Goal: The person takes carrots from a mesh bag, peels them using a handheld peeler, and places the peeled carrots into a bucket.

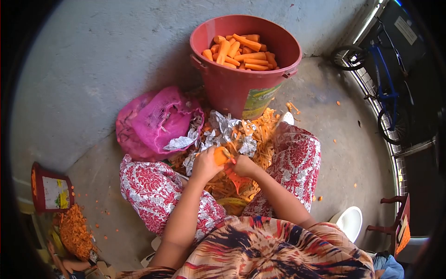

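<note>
A thick orange carrot [220, 156] is gripped in my left hand [207, 165], its cut-looking end pointing right. Close beside that end, my right hand [245, 166] is closed around what looks like a red-orange peeler [237, 180]; its blade is hidden. Below both hands lies a heap of carrot peelings [260, 139] between my legs, with crumpled silvery-grey sheets [224, 124] on top. Just beyond them stands a big red bucket [223, 90] holding many peeled carrots [241, 51].
A pink mesh sack [155, 118] slumps open at the left against the wall. Farther left are a small red bucket [41, 190] and a pile of orange scraps [76, 232]. On the right are a white basin [348, 223], a small wooden stool [402, 223] and a blue bicycle [388, 93].
</note>
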### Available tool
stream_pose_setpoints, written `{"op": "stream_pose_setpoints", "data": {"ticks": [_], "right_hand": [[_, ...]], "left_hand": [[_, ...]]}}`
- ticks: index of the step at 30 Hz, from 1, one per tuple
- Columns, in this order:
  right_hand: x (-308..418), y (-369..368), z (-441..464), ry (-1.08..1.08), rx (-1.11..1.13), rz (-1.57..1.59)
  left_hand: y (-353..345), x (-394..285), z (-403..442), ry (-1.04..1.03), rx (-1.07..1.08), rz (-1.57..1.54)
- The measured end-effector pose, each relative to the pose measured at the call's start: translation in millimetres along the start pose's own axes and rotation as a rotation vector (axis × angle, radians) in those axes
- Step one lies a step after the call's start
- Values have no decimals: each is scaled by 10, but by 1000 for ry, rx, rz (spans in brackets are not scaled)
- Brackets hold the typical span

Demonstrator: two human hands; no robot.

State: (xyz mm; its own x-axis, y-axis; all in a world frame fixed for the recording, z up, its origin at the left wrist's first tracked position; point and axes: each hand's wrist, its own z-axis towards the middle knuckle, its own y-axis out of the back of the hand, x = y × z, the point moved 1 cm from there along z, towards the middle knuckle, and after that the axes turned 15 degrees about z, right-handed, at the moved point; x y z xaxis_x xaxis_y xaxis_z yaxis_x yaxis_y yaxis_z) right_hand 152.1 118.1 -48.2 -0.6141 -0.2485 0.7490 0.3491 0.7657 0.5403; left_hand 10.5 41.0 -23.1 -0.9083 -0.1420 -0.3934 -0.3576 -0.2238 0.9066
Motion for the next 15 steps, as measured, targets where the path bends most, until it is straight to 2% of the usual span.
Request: {"op": "stream_pose_setpoints", "data": {"ticks": [3,6,9,12,15], "right_hand": [[38,22,-16,-37,33,7],[-228,-58,99,-22,85,-26],[-307,-75,146,13,61,-17],[-464,-195,230,59,54,4],[-438,-212,297,43,82,-65]], "left_hand": [[46,5,26,97,276,-248],[-78,77,27,75,332,-393],[-81,32,37,54,306,-320],[-66,9,21,-15,192,-45],[-71,36,29,41,258,-173]]}}
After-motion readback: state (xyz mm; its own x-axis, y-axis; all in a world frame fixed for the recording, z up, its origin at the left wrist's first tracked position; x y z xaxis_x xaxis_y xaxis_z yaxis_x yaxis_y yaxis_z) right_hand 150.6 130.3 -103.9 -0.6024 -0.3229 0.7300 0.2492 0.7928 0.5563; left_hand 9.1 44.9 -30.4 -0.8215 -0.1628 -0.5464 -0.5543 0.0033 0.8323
